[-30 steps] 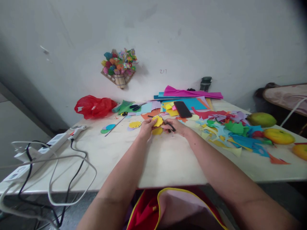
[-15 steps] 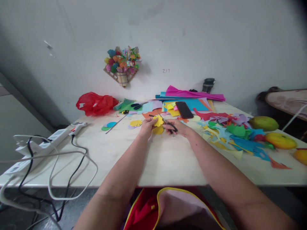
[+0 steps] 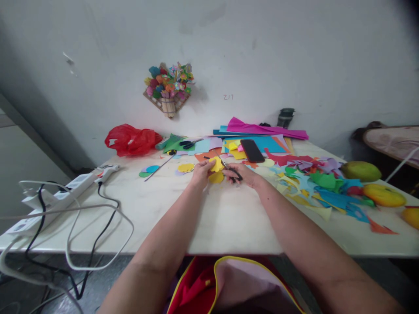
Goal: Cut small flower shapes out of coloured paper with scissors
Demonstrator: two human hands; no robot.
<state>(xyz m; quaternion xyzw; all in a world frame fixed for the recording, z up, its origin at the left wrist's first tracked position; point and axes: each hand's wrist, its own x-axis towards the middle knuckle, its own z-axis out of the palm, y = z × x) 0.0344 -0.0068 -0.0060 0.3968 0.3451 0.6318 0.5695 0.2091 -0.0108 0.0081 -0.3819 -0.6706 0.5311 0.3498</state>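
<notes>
My left hand (image 3: 202, 171) pinches a yellow paper flower (image 3: 216, 164) with a scalloped edge, held over the middle of the table. Fingers of my right hand (image 3: 242, 173) are wrapped round a pair of black-handled scissors (image 3: 236, 175), whose blades reach to the right edge of the flower. Just below the flower lies a yellow paper circle (image 3: 216, 177). Left of my left hand rests another yellow scalloped paper piece (image 3: 186, 167). Farther left are a blue paper circle (image 3: 152, 168) and a green one beneath it.
A black phone (image 3: 252, 151) lies on coloured sheets behind my hands. Paper scraps (image 3: 307, 179) and mangoes (image 3: 360, 171) cover the right side. A power strip (image 3: 62, 200) with loose cables stands left. At the back are a red plastic bag (image 3: 132, 140) and second scissors (image 3: 188, 144).
Both hands, the flower and the scissors stay in almost the same place. The view has shifted very slightly.
</notes>
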